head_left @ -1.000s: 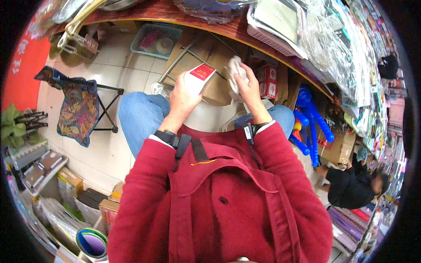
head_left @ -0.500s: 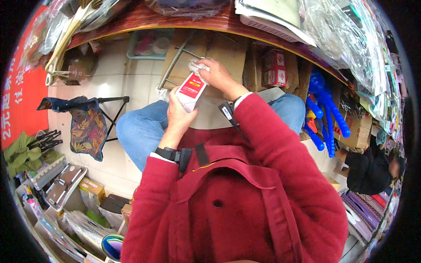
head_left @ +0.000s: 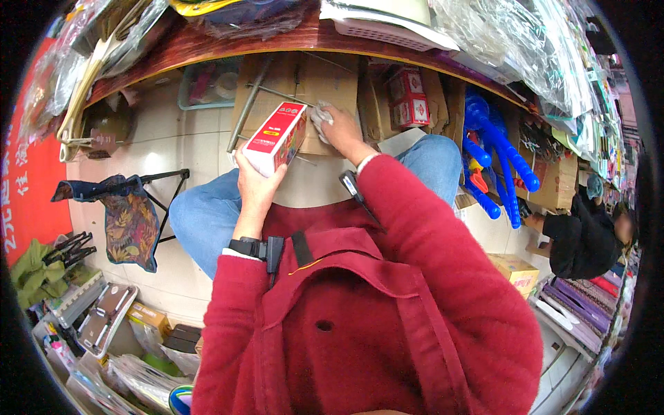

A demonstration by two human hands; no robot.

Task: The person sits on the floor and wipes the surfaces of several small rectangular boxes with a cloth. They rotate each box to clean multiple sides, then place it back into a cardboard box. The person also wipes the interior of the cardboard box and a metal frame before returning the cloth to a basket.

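Note:
In my left hand (head_left: 257,181) is a small red-and-white carton (head_left: 277,133), gripped round its near end and tilted so its red printed face shows. Just right of the carton, my right hand (head_left: 339,130) closes on a crumpled whitish cloth (head_left: 320,119). A narrow gap lies between the cloth and the carton's side. Beneath both hands, a large brown cardboard box (head_left: 332,93) stands under the table, with metal bars across it.
A dark red table edge (head_left: 277,43) curves across the front. Red boxes (head_left: 408,97) sit in a carton below it. Blue balloon-like tubes (head_left: 494,155) hang at right. A folding stool (head_left: 131,221) stands left; another person (head_left: 588,232) crouches far right.
The carton has turned, showing a different side, and sits further left with my left hand. My right hand with the cloth has come away from the carton's top.

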